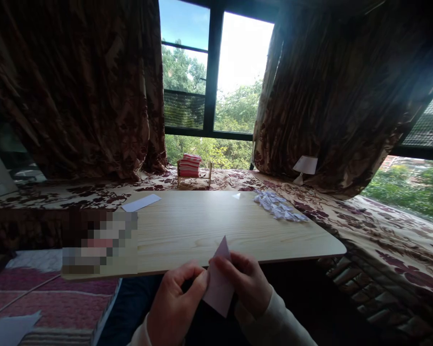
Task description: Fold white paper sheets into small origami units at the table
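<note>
A small sheet of white paper [219, 292], folded to a point at its top, is held up at the near edge of the table. My left hand [178, 298] pinches its left edge between thumb and forefinger. From the right, my right hand [247, 278] grips the same paper, with its thumb across the front face. The fingers behind the paper are hidden. Farther off on the table's right side lies a cluster of several folded white paper pieces [277, 205]. A flat white paper strip [141, 203] rests at the far left of the table.
The pale wooden table [187, 230] has a rounded right corner. Its left end carries a pixelated patch [101, 242]. Behind stand a small rack [194, 180] with red-and-white packets and a white lamp [306, 166] on patterned cloth. A bed with a striped cover [50, 302] is at the lower left.
</note>
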Action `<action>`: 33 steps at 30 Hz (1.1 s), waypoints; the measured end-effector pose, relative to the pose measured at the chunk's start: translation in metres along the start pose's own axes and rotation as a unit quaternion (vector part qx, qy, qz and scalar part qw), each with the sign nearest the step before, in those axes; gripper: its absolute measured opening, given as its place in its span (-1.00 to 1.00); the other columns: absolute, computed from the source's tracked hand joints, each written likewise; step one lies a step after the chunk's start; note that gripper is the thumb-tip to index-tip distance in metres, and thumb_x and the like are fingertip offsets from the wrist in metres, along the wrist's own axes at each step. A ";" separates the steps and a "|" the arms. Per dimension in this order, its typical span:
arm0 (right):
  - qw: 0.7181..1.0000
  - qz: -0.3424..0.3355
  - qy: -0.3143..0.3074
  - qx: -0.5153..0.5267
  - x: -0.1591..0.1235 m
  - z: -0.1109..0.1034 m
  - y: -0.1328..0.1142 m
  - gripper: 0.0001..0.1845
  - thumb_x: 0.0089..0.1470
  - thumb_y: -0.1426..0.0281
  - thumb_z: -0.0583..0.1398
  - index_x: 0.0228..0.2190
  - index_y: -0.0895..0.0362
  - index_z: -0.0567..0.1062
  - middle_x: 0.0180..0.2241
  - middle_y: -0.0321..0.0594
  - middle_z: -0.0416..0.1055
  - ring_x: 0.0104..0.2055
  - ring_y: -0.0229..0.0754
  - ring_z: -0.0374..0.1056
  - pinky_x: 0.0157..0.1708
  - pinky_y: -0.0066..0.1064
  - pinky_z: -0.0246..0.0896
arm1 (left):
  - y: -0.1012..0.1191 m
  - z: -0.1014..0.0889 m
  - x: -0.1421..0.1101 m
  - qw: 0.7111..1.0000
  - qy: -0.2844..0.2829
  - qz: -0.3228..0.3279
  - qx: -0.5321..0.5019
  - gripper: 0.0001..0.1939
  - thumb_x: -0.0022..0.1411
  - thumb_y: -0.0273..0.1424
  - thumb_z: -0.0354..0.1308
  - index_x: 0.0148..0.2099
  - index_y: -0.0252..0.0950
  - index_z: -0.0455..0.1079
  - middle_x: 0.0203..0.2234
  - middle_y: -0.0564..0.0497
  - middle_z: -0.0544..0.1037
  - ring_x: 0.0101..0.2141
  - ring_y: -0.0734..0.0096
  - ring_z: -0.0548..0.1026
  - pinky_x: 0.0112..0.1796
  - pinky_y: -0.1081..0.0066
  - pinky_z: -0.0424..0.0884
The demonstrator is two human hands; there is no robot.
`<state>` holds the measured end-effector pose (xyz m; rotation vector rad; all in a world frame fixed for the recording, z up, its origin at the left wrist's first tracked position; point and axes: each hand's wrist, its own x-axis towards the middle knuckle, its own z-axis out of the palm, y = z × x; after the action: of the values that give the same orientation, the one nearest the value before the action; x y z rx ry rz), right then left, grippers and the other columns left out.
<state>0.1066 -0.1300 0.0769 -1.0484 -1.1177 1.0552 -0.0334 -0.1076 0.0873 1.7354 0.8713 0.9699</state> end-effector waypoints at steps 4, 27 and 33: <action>0.998 -0.022 -0.012 -0.056 0.001 -0.004 -0.007 -0.60 -0.16 0.10 0.22 -0.63 0.21 0.37 -0.68 -0.39 0.12 -0.60 -0.37 0.01 -0.62 -0.52 -0.10 | 0.002 -0.003 0.000 1.000 -0.018 -0.019 0.014 -0.70 0.10 -0.27 0.00 -0.61 -0.30 0.23 -0.68 0.12 0.20 -0.56 0.51 0.19 -0.54 0.54 0.15; 0.761 -0.431 0.105 -0.473 -0.022 0.019 -0.018 -0.83 0.03 0.51 0.12 -0.41 0.09 0.51 -0.48 -0.19 0.35 -0.38 -0.17 0.20 -0.42 -0.37 0.19 | -0.009 -0.002 0.007 0.985 0.016 -0.062 -0.158 -0.77 0.07 -0.31 0.09 -0.51 -0.34 0.44 -0.64 0.11 0.42 -0.50 0.48 0.31 -0.44 0.55 0.24; 0.768 -0.424 0.082 -0.473 -0.021 0.016 -0.016 -0.79 0.03 0.53 0.11 -0.32 0.10 0.51 -0.44 -0.16 0.38 -0.36 -0.15 0.20 -0.41 -0.34 0.19 | -0.008 -0.005 0.008 0.958 -0.018 -0.080 -0.274 -0.83 0.08 -0.37 0.10 -0.40 -0.25 0.53 -0.55 0.08 0.55 -0.44 0.45 0.43 -0.35 0.55 0.31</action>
<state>0.0898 -0.1522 0.0911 -1.1292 -1.7770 -0.4133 -0.0350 -0.0963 0.0827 1.1862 0.6287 0.9567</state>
